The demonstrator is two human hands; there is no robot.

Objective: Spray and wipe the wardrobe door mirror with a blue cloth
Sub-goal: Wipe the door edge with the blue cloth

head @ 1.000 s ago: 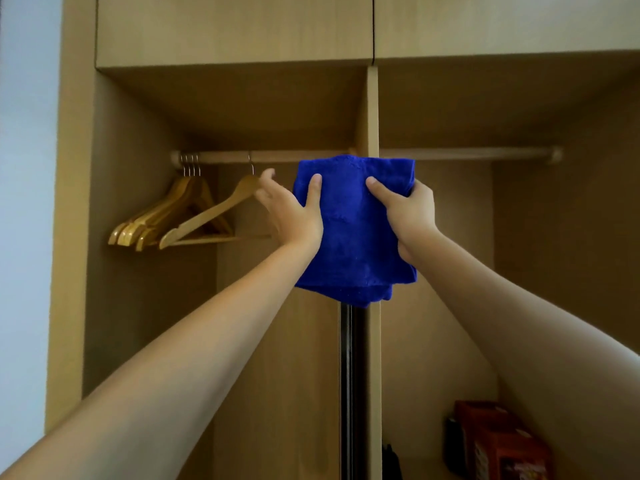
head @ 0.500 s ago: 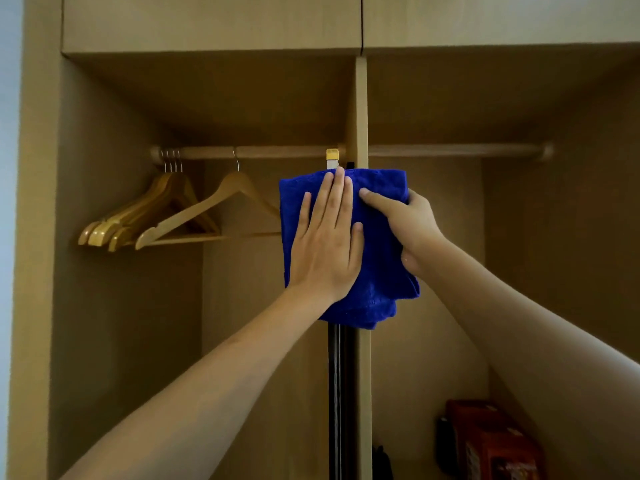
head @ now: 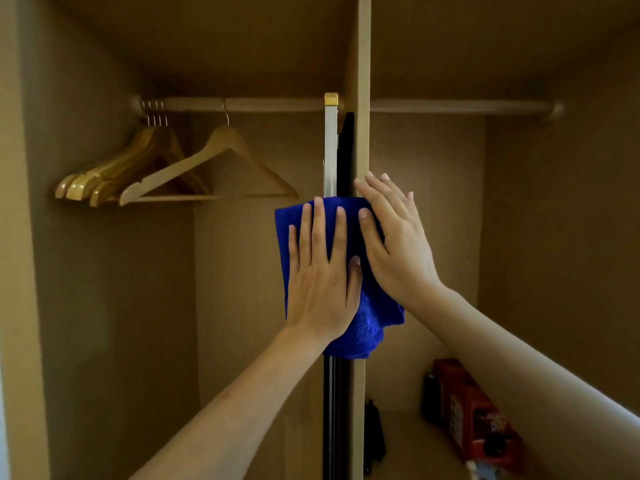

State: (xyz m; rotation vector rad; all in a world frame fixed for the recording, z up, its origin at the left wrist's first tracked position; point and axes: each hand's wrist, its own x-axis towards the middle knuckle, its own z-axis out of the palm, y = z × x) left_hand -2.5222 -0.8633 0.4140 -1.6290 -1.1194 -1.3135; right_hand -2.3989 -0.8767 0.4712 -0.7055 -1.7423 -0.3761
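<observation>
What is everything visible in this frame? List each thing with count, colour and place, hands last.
blue cloth: one, bright blue, folded, pressed against the narrow upright edge at the wardrobe's middle.
mirror door edge: one, silvery strip with a gold cap, seen edge-on beside the centre divider; the mirror face is not visible.
centre divider: one, light wood, upright between the two compartments.
hanging rail: one, pale wood, across both compartments.
wooden hangers: about five, light wood, on the rail in the left compartment.
red box: one, red, on the right compartment's floor.
dark items: black, unclear, low beside the divider.
left hand: flat, fingers straight, pressing the cloth.
right hand: open, fingers straight, against the cloth's right side and the divider.
</observation>
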